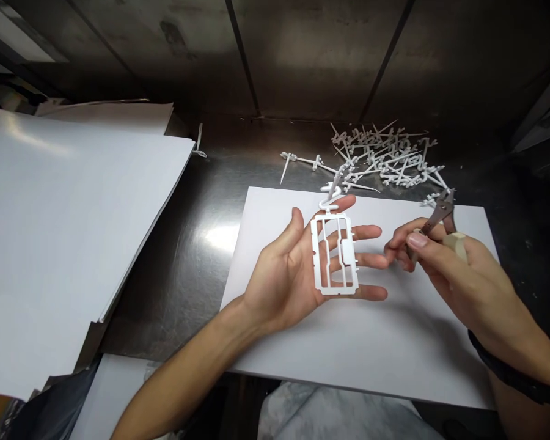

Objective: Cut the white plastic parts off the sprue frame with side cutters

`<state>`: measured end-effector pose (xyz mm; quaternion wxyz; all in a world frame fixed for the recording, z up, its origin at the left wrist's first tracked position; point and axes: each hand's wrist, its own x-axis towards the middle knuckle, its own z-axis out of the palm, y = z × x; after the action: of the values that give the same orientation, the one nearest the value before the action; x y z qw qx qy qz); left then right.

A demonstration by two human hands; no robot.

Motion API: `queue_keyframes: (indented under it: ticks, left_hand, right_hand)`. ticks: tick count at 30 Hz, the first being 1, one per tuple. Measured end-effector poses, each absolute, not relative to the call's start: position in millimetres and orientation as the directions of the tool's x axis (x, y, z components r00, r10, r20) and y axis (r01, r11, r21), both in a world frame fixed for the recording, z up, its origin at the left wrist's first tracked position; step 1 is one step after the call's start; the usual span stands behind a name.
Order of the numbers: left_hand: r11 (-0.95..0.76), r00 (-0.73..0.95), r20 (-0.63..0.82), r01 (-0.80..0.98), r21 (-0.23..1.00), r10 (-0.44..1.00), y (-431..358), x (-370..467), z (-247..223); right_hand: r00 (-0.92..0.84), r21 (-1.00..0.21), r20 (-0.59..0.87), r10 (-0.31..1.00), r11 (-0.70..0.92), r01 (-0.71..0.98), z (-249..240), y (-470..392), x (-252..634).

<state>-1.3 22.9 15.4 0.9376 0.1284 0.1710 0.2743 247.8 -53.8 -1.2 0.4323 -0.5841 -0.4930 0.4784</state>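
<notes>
My left hand (297, 269) is palm up with its fingers spread. A white plastic frame (317, 256) with thin inner bars lies across its palm and fingers, and a curved white stem (330, 198) extends from the frame's top past the index finger. To the right, my right hand (458, 269) is wrapped round the light handles of small metal cutters (441, 211), whose jaws point up and away. The cutters are apart from the frame. Both hands are above a white sheet (357, 354).
A pile of white plastic sprue pieces (389, 156) lies on the metal surface (178, 263) behind the sheet. Large white sheets (73, 208) are stacked at the left. A metal wall (302, 61) rises at the back.
</notes>
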Motion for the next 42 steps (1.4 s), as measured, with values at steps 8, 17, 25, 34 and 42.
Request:
queue_keyframes:
  ticks: [8,17,25,34,42]
  left_hand:
    - [0.814,0.794,-0.247,-0.46,0.354,0.556,24,-1,12]
    - [0.757,0.721,-0.366,-0.331,0.564,0.588,19,3,9]
    - [0.314,0.589,-0.234,-0.034,0.949,0.773,19,-3,10]
    - [0.186,0.62,-0.168,0.036,0.982,0.767,17,-2,15]
    - [0.14,0.648,-0.129,0.036,0.99,0.75,16,-4,15]
  right_hand:
    - [0.077,-0.969,-0.16,0.984,-0.171,0.176,8,-59,241]
    - [0.042,-0.957,-0.123,0.992,-0.13,0.261,21,-67,239]
    - [-0.123,-0.87,-0.163,0.979,-0.084,0.486,30,-68,239]
    - [-0.067,-0.762,-0.27,0.96,-0.171,0.624,23,-70,234]
    - [-0.096,-0.757,-0.289,0.953,-0.166,0.632,22,-71,236]
